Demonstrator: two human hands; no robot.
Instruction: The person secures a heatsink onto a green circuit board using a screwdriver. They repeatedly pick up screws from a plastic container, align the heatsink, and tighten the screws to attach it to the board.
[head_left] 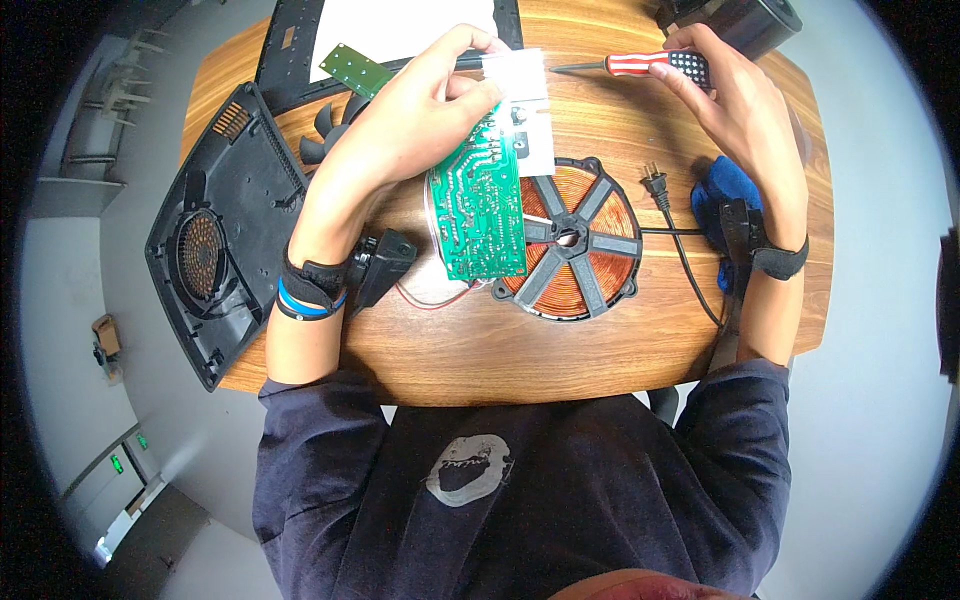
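My left hand (pixel 440 105) is closed on the upper end of a green circuit board (pixel 480 215), its solder side facing me. A silvery metal heat sink (pixel 536 135) runs along the board's upper right edge. In my right hand (pixel 735 100) is a screwdriver (pixel 635 65) with a red and white striped, dotted handle. Its shaft points left and its tip lies close to the heat sink, apart from it as far as I can see. Beneath the board's right side lies a round copper coil (pixel 610 262) on a black spoked frame, partly covered by the board.
On the left lies a black plastic housing (pixel 225 300) with a round vent. Behind my left hand are a black fan (pixel 325 130), a smaller green board (pixel 355 70) and a dark-framed panel (pixel 290 50). A power plug (pixel 655 185) and blue cloth (pixel 715 195) lie right; a black container (pixel 745 25) stands behind.
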